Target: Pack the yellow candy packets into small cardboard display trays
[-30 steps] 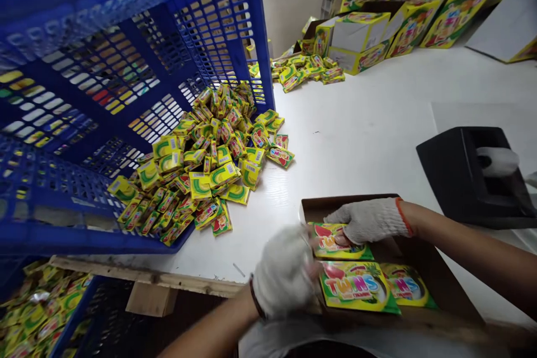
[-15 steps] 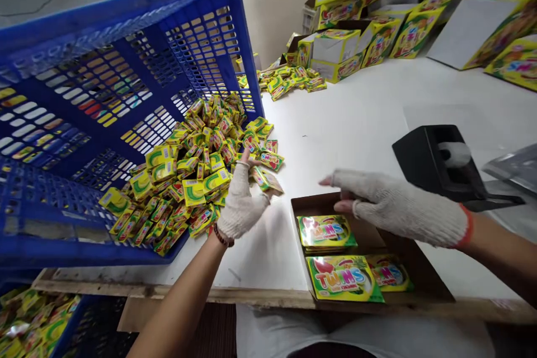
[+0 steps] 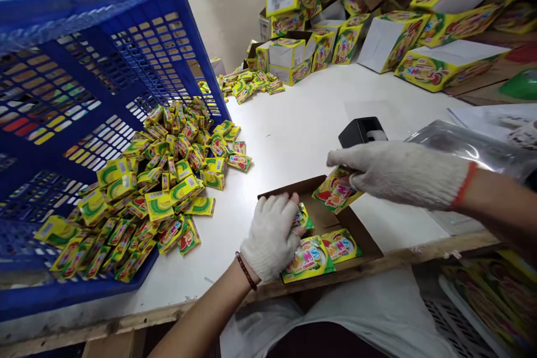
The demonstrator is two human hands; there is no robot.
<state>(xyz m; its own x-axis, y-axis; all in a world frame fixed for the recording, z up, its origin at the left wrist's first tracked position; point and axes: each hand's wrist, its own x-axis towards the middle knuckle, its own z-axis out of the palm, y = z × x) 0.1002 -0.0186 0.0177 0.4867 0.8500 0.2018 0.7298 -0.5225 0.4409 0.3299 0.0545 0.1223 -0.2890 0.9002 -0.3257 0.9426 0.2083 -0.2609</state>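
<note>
two packets [image 3: 308,262] lie along an open box's [image 3: 323,216] near side, the right hand [image 3: 403,173] pinching a third packet [image 3: 333,191] over its far right corner, the left hand [image 3: 272,232], grip unclear, partly covering another packet [image 3: 306,218].

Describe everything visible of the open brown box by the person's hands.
The open brown box is shallow, with low walls and a plain inside that looks like cardboard. It lies at the near edge of the white table. TWINS packets lie in it, with some floor bare. The left hand hides much of its left side; the right hand holds another packet at its far right.
</note>
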